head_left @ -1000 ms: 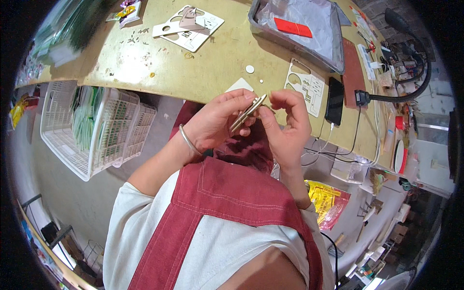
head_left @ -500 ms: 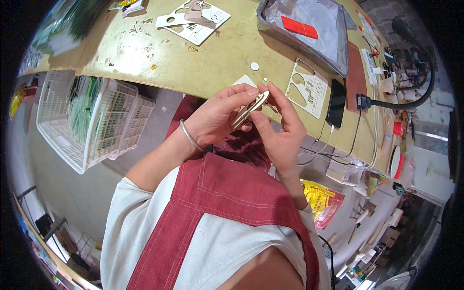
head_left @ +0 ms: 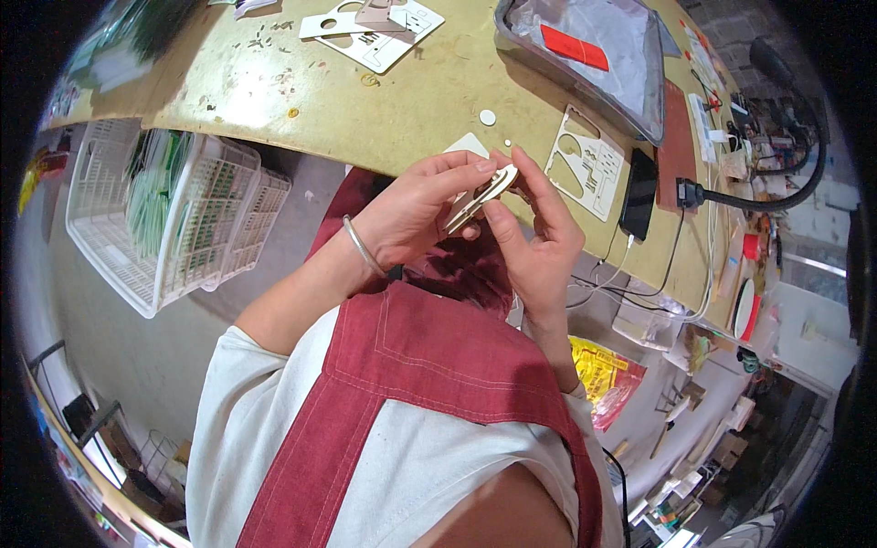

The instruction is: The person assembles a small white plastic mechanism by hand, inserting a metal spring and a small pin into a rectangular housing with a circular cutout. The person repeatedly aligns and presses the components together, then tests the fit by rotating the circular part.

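Note:
Between both hands, just off the table's near edge, is a small assembly of thin pale flat pieces (head_left: 494, 185), tilted and rounded at its upper end. My left hand (head_left: 422, 203) grips its left side with thumb and fingers. On the other side, my right hand (head_left: 541, 242) pinches it, with the thumb at its lower edge and the fingers at its top. Part of the assembly is hidden by the fingers. Close beyond the hands lie a white panel (head_left: 470, 144), partly covered, and a white disc (head_left: 488, 118).
A cut-out white sheet (head_left: 585, 163) and a black phone (head_left: 638, 194) with a cable lie to the right. Beyond stands a grey tray (head_left: 585, 91) holding plastic and a red packet (head_left: 575, 47). More cut sheets (head_left: 375, 57) lie far left. White baskets (head_left: 169, 265) stand below the table.
My view has shifted slightly, so the table items appear a little to the right and higher. Both hands keep hold of the pale assembly, with only small finger movements.

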### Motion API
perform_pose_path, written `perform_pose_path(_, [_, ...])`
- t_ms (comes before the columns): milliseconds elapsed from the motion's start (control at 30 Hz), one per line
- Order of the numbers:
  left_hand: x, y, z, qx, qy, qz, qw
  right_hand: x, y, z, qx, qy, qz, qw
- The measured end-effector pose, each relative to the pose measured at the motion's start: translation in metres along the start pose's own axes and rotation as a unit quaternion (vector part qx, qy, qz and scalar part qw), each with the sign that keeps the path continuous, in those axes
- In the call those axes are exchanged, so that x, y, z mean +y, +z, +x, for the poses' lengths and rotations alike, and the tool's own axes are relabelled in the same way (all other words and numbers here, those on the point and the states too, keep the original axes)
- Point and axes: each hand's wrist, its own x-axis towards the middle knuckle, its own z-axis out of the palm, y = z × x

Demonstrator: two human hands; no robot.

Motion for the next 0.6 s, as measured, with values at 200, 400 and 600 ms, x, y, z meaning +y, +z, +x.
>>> perform_pose_path(200, [-0.003,0.001,0.002,0.023,0.001,-0.013,1.000,-0.006,0.001,-0.002,0.004,0.042,0.085,0.995])
perform_pose_path(400, [-0.008,-0.009,0.001,0.106,0.065,0.082,0.989,0.001,-0.002,-0.001,0.049,0.054,0.130,0.989])
perform_pose_path(600, [-0.012,-0.038,-0.015,0.176,0.254,0.374,0.874,0.017,0.000,0.004,0.084,0.069,0.163,0.981])
